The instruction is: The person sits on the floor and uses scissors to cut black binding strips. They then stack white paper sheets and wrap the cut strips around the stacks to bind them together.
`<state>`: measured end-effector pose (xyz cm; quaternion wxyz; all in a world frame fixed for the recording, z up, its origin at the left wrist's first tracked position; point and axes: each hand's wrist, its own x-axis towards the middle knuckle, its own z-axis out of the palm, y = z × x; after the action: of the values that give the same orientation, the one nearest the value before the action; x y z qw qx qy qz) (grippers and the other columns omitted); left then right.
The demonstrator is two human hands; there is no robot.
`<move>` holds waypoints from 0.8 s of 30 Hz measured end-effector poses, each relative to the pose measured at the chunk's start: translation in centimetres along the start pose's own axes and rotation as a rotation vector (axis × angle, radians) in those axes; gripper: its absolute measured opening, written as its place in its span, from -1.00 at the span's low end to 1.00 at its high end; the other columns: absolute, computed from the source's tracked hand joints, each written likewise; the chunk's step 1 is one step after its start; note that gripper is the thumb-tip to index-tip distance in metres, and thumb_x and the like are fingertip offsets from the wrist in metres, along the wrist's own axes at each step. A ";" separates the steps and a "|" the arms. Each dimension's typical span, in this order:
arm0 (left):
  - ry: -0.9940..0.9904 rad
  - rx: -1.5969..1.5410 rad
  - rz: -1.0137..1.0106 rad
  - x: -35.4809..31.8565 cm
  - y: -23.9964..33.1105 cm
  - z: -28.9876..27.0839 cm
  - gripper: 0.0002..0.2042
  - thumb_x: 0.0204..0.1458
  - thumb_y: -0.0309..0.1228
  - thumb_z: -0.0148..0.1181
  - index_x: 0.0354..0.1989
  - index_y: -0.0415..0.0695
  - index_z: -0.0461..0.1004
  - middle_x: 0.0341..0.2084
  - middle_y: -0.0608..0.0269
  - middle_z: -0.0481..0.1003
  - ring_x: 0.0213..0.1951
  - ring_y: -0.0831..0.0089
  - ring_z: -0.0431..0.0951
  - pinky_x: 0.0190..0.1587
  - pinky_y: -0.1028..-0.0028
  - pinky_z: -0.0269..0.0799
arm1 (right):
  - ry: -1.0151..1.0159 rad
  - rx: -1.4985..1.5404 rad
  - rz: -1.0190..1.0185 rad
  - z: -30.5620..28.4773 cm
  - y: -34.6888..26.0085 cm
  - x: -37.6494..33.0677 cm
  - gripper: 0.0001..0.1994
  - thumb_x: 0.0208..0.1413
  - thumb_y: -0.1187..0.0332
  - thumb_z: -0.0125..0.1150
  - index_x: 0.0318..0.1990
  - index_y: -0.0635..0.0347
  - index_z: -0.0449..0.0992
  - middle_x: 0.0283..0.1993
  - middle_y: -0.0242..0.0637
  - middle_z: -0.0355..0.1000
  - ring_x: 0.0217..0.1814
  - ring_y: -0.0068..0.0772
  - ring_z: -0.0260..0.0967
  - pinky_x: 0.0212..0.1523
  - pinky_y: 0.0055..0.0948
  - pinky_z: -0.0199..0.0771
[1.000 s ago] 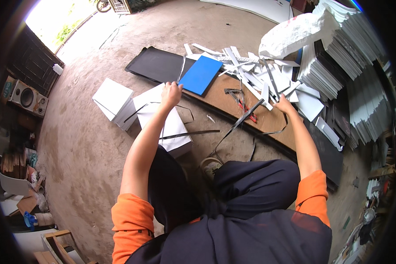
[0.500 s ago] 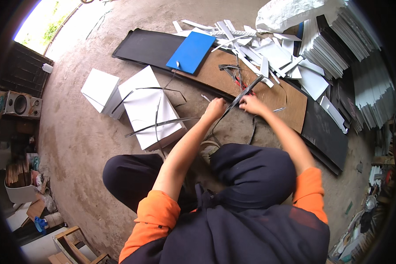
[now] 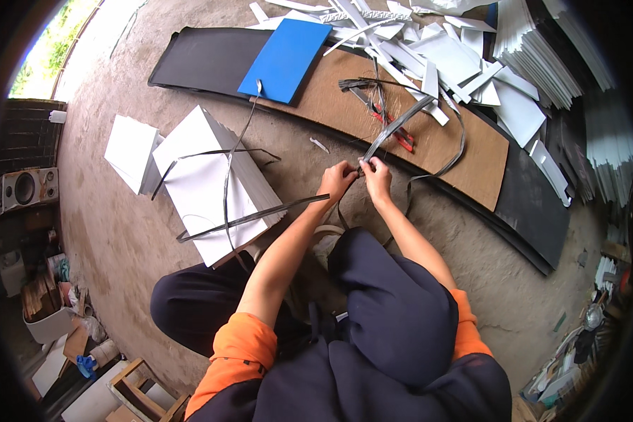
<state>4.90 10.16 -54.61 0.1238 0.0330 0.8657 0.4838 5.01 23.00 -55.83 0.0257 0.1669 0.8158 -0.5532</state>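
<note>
Between my knees and the brown board, my left hand point(image 3: 338, 179) and my right hand point(image 3: 376, 177) are close together, both closed on a dark plastic strap point(image 3: 399, 128). The strap's grey, flattened bundle runs from my right hand up over the board. Red-handled scissors or pliers point(image 3: 401, 137) lie partly beneath it; their kind is hard to tell. To the left of my hands is a tall stack of white sheets point(image 3: 207, 176), with loose dark straps point(image 3: 227, 190) lying across its top. A smaller white stack point(image 3: 131, 155) stands beside it.
The brown board point(image 3: 464, 158) rests on long black sheets point(image 3: 527, 211), with a blue panel point(image 3: 286, 60) at its left end. White offcuts point(image 3: 443, 60) are heaped behind. Stacked sheets point(image 3: 538, 60) stand at the right, a speaker point(image 3: 28, 188) and a wooden frame point(image 3: 141, 394) at the left.
My hands have come closer together on the strap, the right one moving left. The view has shifted, so the board and stacks appear higher and the white stack further left.
</note>
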 end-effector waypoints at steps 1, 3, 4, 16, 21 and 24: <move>0.016 -0.052 0.005 0.0 0.5 -0.3 -0.81 -0.10 -0.39 0.15 -0.38 -0.25 0.43 -0.49 0.05 0.50 -0.42 0.32 0.54 -0.35 0.43 0.39 | 0.013 0.047 -0.058 -0.2 -0.6 0.3 -0.80 -0.05 0.27 0.14 -0.44 0.25 0.47 -0.64 -0.28 0.38 -0.63 -0.52 0.30 -0.56 -0.47 0.24; -0.011 -0.212 0.005 0.2 2.2 -1.4 -0.84 0.00 -0.41 0.05 -0.35 -0.27 0.41 -0.52 0.16 0.51 -0.44 0.47 0.52 -0.37 0.49 0.39 | 0.020 0.153 -0.057 -1.3 -3.5 1.2 -0.81 -0.03 0.28 0.13 -0.47 0.25 0.46 -0.65 -0.34 0.36 -0.68 -0.59 0.25 -0.61 -0.50 0.22; -0.030 -0.315 -0.017 0.3 3.0 -1.8 -0.84 0.02 -0.41 0.03 -0.34 -0.27 0.40 -0.52 0.18 0.52 -0.45 0.50 0.52 -0.37 0.49 0.39 | 0.026 0.158 -0.066 -1.7 -4.8 1.9 -0.82 -0.03 0.30 0.12 -0.45 0.25 0.48 -0.65 -0.36 0.36 -0.69 -0.63 0.24 -0.63 -0.53 0.21; -0.021 -0.807 0.164 1.4 17.3 -10.5 -0.76 0.06 -0.30 0.01 -0.16 -0.13 0.40 -0.41 0.46 0.42 -0.35 0.74 0.33 -0.26 0.68 0.20 | -0.097 0.483 -0.263 -12.2 -24.3 9.6 -0.83 0.06 0.33 0.03 -0.38 0.26 0.46 -0.52 -0.39 0.40 -0.55 -0.65 0.33 -0.59 -0.67 0.27; -0.098 -1.087 0.101 1.6 21.9 -18.8 -0.80 0.03 -0.31 0.04 -0.17 -0.02 0.40 -0.35 0.52 0.37 -0.27 0.68 0.31 -0.17 0.57 0.18 | -0.575 0.372 -0.191 -10.5 -30.4 2.9 -0.70 0.11 0.28 -0.04 -0.09 0.32 0.28 -0.23 -0.16 0.39 -0.22 -0.39 0.40 -0.17 -0.50 0.40; 0.106 -0.987 0.026 -0.9 25.0 -21.8 -0.76 0.01 -0.32 0.07 -0.14 -0.06 0.41 -0.35 0.44 0.39 -0.30 0.63 0.33 -0.27 0.62 0.20 | -0.793 0.266 -0.304 -10.1 -31.8 -0.5 -0.63 0.03 0.33 0.06 -0.03 0.34 0.27 -0.20 -0.20 0.39 -0.17 -0.42 0.39 -0.10 -0.47 0.35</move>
<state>-1.21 5.14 -22.42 0.0743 -0.0433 0.5379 0.8386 -2.68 21.48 -23.38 0.2333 -0.1781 0.6800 -0.6719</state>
